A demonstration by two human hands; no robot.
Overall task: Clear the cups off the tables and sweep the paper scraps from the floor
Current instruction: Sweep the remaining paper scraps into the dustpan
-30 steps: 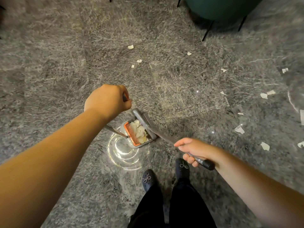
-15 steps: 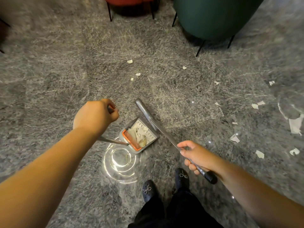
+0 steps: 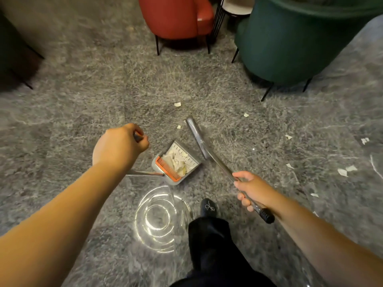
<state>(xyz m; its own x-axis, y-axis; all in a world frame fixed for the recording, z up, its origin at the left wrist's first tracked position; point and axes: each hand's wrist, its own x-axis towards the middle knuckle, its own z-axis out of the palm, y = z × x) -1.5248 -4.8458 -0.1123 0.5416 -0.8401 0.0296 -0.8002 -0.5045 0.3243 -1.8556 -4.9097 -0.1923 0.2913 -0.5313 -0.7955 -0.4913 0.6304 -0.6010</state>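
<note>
L hand point(image 3: 119, 149) grips dustpan point(image 3: 176, 162) handle, R hand point(image 3: 251, 188) grips broom point(image 3: 209, 151); scraps point(image 3: 178, 160) in pan.

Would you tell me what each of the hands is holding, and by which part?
The left hand grips the top of the dustpan handle; the right hand grips the broom near the upper end of its handle.

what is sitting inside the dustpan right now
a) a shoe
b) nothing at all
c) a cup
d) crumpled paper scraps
d) the dustpan with its orange comb edge holds a pile of pale crumpled paper scraps; the left hand holds its long handle.
</note>
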